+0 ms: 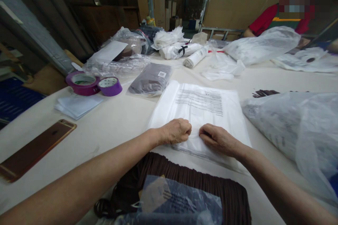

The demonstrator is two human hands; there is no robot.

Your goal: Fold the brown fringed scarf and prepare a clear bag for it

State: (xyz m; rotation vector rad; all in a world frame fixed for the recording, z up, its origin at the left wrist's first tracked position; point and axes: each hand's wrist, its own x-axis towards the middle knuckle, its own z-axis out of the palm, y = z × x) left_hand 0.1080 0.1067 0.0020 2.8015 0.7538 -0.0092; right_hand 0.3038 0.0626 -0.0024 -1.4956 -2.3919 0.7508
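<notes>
A stack of clear plastic bags [200, 102] with printed text lies flat on the table before me. Closed in a fist, my left hand [177, 130] rests on the near part of the stack. My right hand [218, 139] is beside it with fingers curled at the bags' near edge. Both seem to pinch the plastic film, though the fingertips are partly hidden. Nearer to me lies a dark brown pleated fabric item [232, 193]. On top of it is a small clear bag [182, 200] with print.
Purple tape rolls [112, 87], folded white papers [77, 103] and a phone [37, 149] lie at left. Behind the stack is a packed grey item [150, 79]. A large filled plastic bag [285, 126] bulges at right. A person in red [266, 19] sits across the table.
</notes>
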